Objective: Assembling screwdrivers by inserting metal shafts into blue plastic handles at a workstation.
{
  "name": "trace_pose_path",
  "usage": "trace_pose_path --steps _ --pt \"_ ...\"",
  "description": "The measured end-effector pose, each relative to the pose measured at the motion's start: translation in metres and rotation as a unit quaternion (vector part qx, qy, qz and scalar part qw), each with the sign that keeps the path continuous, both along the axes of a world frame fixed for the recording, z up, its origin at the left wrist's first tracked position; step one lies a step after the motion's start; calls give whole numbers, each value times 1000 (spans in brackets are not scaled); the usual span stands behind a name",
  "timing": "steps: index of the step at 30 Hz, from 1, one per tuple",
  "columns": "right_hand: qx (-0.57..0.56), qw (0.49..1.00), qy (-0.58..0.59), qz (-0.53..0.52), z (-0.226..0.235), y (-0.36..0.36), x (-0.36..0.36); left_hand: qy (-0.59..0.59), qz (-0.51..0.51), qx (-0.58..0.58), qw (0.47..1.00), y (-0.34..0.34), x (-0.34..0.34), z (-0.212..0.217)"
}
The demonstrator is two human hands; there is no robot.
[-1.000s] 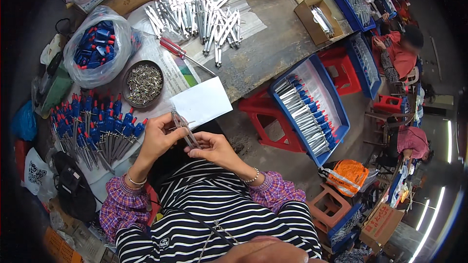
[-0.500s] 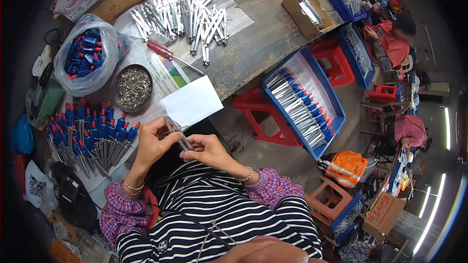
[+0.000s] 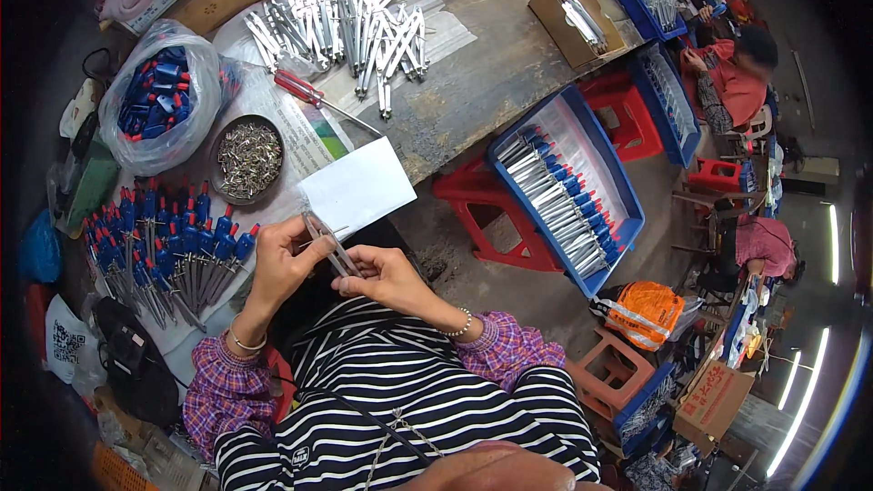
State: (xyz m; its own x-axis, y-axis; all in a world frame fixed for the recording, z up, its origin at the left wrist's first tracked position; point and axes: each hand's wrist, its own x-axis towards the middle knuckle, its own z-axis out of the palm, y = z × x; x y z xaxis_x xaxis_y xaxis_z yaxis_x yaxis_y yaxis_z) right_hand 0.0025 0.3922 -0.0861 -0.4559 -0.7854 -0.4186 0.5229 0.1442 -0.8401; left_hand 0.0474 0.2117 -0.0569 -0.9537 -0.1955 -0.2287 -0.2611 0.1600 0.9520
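Between my two hands, over my lap, is a slim silver metal piece (image 3: 336, 252), long and narrow like those piled on the table. My left hand (image 3: 280, 264) pinches its upper part between thumb and fingers. My right hand (image 3: 389, 278) grips the lower end, thumb towards the left hand. Just beyond the fingers lies a white sheet of paper (image 3: 359, 186) at the table's edge. Left of my left hand are many blue-and-red-tipped tools (image 3: 173, 250) with thin metal shafts. A round bowl of small metal rivets or pins (image 3: 246, 160) stands behind them.
Silver metal pieces (image 3: 350, 27) are heaped at the back, near a red-handled screwdriver (image 3: 305, 89). A clear bag of blue parts (image 3: 159, 100) sits at left. To the right, a blue tray (image 3: 568, 191) of finished-looking tools rests on a red stool (image 3: 491, 227). Other people sit farther right.
Both hands keep hold of the metal piece and have shifted only slightly. It has tilted or turned a little between the fingers.
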Motion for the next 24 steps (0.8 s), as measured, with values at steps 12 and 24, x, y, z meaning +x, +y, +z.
trace_pose_path --steps 12,24 --pt "-16 992 -121 1 6 4 -4 -15 -6 82 996 0 3 -9" --pt "-21 998 -64 -11 0 2 -1 -10 -7 65 998 -5 5 -22"
